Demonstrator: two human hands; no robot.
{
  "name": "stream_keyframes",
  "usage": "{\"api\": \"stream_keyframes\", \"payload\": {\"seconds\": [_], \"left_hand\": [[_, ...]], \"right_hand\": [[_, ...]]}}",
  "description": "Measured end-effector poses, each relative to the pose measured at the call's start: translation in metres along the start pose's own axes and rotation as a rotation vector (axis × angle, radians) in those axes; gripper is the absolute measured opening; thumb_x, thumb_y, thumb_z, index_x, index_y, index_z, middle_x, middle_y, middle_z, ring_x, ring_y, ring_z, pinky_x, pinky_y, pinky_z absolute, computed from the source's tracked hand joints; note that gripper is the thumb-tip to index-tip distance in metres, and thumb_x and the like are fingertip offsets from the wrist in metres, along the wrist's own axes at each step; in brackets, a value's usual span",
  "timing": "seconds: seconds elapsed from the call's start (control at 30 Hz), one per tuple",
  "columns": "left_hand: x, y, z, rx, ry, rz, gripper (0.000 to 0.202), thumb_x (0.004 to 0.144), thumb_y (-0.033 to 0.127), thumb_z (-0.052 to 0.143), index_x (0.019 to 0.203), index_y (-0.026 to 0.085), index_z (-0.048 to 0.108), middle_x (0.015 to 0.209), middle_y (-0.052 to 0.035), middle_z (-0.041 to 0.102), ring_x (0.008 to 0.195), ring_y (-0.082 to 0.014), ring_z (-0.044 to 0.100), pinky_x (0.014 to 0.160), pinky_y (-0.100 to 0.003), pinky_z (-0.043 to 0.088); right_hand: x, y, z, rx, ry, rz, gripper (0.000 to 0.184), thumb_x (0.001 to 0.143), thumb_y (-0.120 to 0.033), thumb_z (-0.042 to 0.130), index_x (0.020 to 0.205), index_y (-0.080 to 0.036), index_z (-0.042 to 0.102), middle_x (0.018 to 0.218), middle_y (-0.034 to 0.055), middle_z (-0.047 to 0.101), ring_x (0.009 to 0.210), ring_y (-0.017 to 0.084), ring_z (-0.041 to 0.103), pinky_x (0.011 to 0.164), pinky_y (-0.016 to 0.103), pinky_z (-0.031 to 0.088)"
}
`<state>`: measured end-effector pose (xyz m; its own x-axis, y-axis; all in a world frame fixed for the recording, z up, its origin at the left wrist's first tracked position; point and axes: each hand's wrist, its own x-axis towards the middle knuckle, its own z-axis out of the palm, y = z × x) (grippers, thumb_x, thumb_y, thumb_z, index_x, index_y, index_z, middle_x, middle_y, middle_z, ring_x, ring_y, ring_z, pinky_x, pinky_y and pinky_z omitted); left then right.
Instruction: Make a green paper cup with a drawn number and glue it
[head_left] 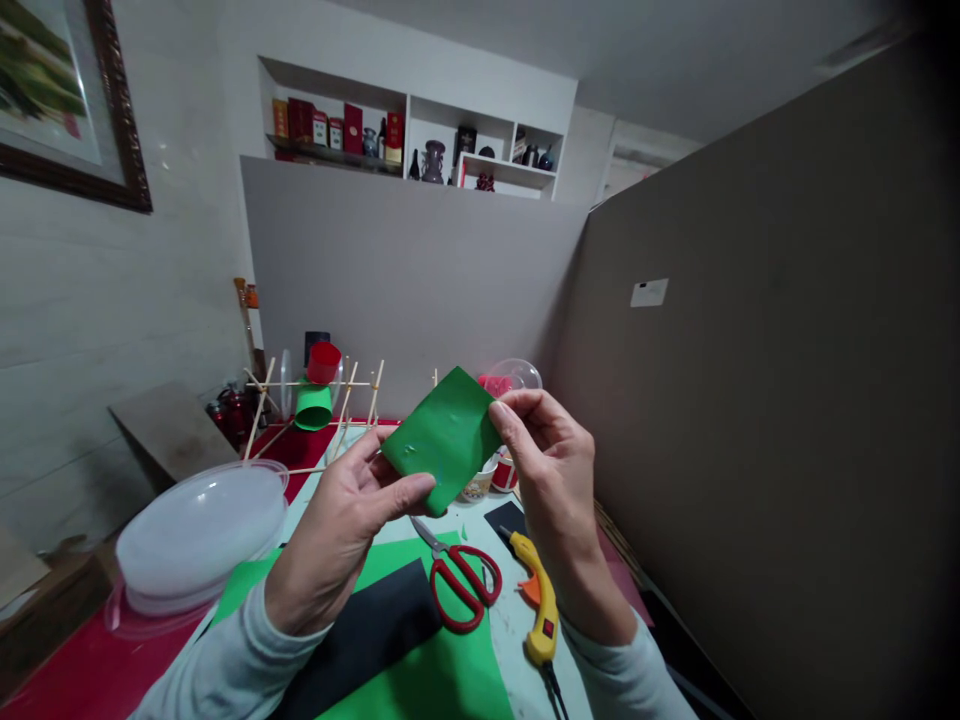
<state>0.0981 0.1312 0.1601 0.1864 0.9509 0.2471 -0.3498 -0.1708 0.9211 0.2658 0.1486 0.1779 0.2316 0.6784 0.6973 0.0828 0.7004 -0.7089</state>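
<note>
A small green foam sheet [444,436] is held up in front of me, above the table. My left hand [341,530] pinches its lower left edge between thumb and fingers. Its right edge is gripped by my right hand [544,470], thumb on the front. Below the hands lie red-handled scissors [461,580] and a yellow glue gun [541,610] on the table, beside a large green sheet [442,675] with a black sheet [375,625] on top.
A frame of wooden sticks [315,400] carrying a green cup [313,407] and a red cup [324,362] stands at the back. Stacked clear plastic lids [199,535] sit at the left. Grey partition boards [750,400] close off the back and right.
</note>
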Motion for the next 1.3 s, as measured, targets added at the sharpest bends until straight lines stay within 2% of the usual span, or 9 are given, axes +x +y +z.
{"api": "stream_keyframes", "payload": {"seconds": [0.2, 0.33, 0.57, 0.67, 0.77, 0.83, 0.93, 1.03, 1.3], "left_hand": [[0.004, -0.005, -0.005, 0.045, 0.054, 0.072, 0.042, 0.073, 0.028, 0.087, 0.105, 0.019, 0.063, 0.087, -0.0009, 0.076, 0.075, -0.0159, 0.070, 0.066, -0.026, 0.059], [0.007, -0.003, -0.008, 0.014, 0.056, 0.037, 0.037, 0.078, 0.034, 0.082, 0.105, 0.018, 0.064, 0.088, -0.0028, 0.077, 0.072, -0.0177, 0.072, 0.069, -0.030, 0.062], [0.003, 0.006, -0.010, 0.016, 0.037, 0.001, 0.029, 0.083, 0.035, 0.076, 0.104, 0.016, 0.068, 0.090, -0.0055, 0.078, 0.077, -0.0199, 0.073, 0.070, -0.029, 0.060], [0.000, 0.009, -0.011, 0.057, 0.025, 0.015, 0.026, 0.090, 0.042, 0.067, 0.099, 0.017, 0.071, 0.094, -0.0056, 0.077, 0.081, -0.0186, 0.072, 0.070, -0.027, 0.058], [-0.001, 0.011, -0.013, 0.140, 0.005, 0.075, 0.029, 0.089, 0.046, 0.068, 0.103, 0.021, 0.071, 0.097, -0.0019, 0.076, 0.084, -0.0155, 0.069, 0.070, -0.022, 0.055], [-0.001, 0.012, -0.014, 0.231, 0.011, 0.128, 0.029, 0.084, 0.045, 0.076, 0.105, 0.024, 0.071, 0.095, 0.0018, 0.074, 0.084, -0.0134, 0.067, 0.071, -0.019, 0.053], [0.000, 0.012, -0.013, 0.344, 0.061, 0.187, 0.022, 0.080, 0.038, 0.080, 0.096, 0.024, 0.072, 0.090, 0.0045, 0.073, 0.083, -0.0116, 0.065, 0.071, -0.016, 0.051], [0.001, 0.014, -0.013, 0.393, 0.092, 0.219, 0.013, 0.084, 0.035, 0.074, 0.088, 0.023, 0.073, 0.085, 0.0043, 0.072, 0.079, -0.0104, 0.065, 0.070, -0.015, 0.051], [-0.001, 0.022, -0.012, 0.395, 0.106, 0.200, 0.014, 0.083, 0.033, 0.074, 0.091, 0.021, 0.075, 0.085, 0.0011, 0.076, 0.074, -0.0120, 0.069, 0.066, -0.017, 0.055]], "right_hand": [[0.002, 0.004, 0.001, 0.002, 0.026, 0.017, 0.017, 0.087, -0.031, 0.070, 0.077, -0.019, 0.064, 0.070, -0.0028, 0.059, 0.066, 0.011, 0.052, 0.062, 0.027, 0.039], [0.004, 0.005, 0.001, 0.025, 0.028, 0.028, 0.017, 0.085, -0.032, 0.071, 0.076, -0.019, 0.064, 0.070, -0.0029, 0.059, 0.066, 0.011, 0.052, 0.061, 0.027, 0.039], [0.006, 0.009, -0.001, 0.083, 0.006, 0.094, 0.017, 0.083, -0.032, 0.072, 0.076, -0.018, 0.066, 0.070, -0.0026, 0.059, 0.066, 0.011, 0.051, 0.063, 0.026, 0.040], [0.008, 0.010, -0.002, 0.103, -0.003, 0.111, 0.017, 0.081, -0.032, 0.073, 0.075, -0.018, 0.065, 0.070, -0.0030, 0.059, 0.065, 0.010, 0.051, 0.063, 0.026, 0.040], [0.008, 0.009, -0.001, 0.108, -0.036, 0.128, 0.018, 0.079, -0.032, 0.074, 0.073, -0.018, 0.065, 0.068, -0.0031, 0.058, 0.064, 0.010, 0.050, 0.061, 0.025, 0.039], [0.007, 0.006, 0.000, 0.108, -0.075, 0.141, 0.018, 0.079, -0.032, 0.075, 0.073, -0.018, 0.065, 0.067, -0.0030, 0.058, 0.063, 0.010, 0.050, 0.060, 0.025, 0.039], [0.004, 0.003, 0.001, 0.107, -0.112, 0.148, 0.019, 0.079, -0.032, 0.076, 0.074, -0.018, 0.065, 0.067, -0.0027, 0.059, 0.063, 0.010, 0.050, 0.059, 0.025, 0.038], [0.003, 0.001, -0.001, 0.108, -0.094, 0.135, 0.018, 0.080, -0.032, 0.075, 0.074, -0.018, 0.065, 0.069, -0.0027, 0.060, 0.065, 0.010, 0.051, 0.060, 0.025, 0.039], [0.004, 0.002, -0.003, 0.105, -0.065, 0.119, 0.018, 0.081, -0.032, 0.075, 0.074, -0.018, 0.066, 0.068, -0.0033, 0.059, 0.064, 0.010, 0.051, 0.060, 0.025, 0.039]]}}
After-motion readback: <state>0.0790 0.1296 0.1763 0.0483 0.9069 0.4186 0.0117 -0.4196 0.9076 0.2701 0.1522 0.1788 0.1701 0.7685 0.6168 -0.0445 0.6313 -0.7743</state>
